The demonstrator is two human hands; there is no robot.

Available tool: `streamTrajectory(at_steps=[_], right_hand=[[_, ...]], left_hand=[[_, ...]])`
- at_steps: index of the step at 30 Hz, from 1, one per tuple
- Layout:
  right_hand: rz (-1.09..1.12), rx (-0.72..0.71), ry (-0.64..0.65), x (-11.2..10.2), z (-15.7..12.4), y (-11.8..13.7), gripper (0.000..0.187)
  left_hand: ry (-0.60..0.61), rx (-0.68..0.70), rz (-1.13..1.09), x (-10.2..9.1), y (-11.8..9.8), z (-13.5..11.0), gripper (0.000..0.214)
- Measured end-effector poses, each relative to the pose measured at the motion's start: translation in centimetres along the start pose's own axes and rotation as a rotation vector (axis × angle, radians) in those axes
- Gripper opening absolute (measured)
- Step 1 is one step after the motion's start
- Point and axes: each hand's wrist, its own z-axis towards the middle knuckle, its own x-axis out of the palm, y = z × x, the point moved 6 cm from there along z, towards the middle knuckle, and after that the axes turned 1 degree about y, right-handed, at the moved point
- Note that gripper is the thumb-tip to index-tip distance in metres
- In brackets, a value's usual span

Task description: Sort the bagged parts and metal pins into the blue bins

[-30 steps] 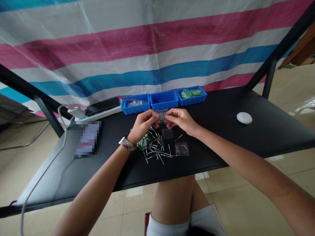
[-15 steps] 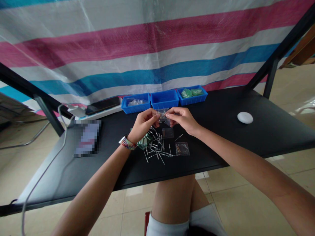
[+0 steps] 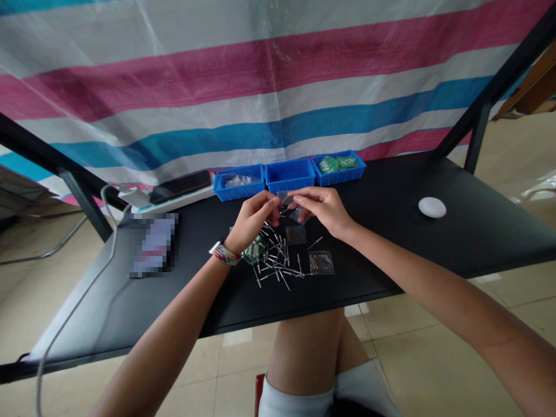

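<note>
My left hand and my right hand meet above the middle of the table, both with fingers pinched. Between them is a small clear plastic bag, held at its sides by both hands. A thin copper-coloured piece shows at the bag, near my right fingertips. Below the hands lies a loose pile of silvery blind rivets. A green packet lies at the pile's left, partly behind my left wrist. Two more small clear bags, one darker and one with copper-coloured pieces, lie to the right.
Three blue bins stand along the back: the left bin holds clear bags, the middle bin stands beside it, the right bin holds green packets. A power strip, phone, cable and white rounded object are also here.
The bag between my hands has shifted and turned, so less of it shows. My right fingers have moved slightly left across it. My left hand stays nearly in place.
</note>
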Motion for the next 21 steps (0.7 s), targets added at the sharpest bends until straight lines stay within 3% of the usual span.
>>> streamTrajectory(at_steps=[7, 13, 21], right_hand=[[-0.150, -0.108, -0.016, 0.1, -0.4, 1.3, 0.028], [-0.164, -0.089, 0.031, 0.4, -0.5, 1.1, 0.031], [-0.202, -0.094, -0.009, 0.0, -0.5, 1.0, 0.028]], left_hand=[[0.045, -0.076, -0.085, 0.1, 0.7, 0.1, 0.045], [0.019, -0.020, -0.051, -0.2, 0.3, 0.1, 0.036], [-0.024, 0.028, -0.006, -0.5, 0.4, 0.3, 0.032]])
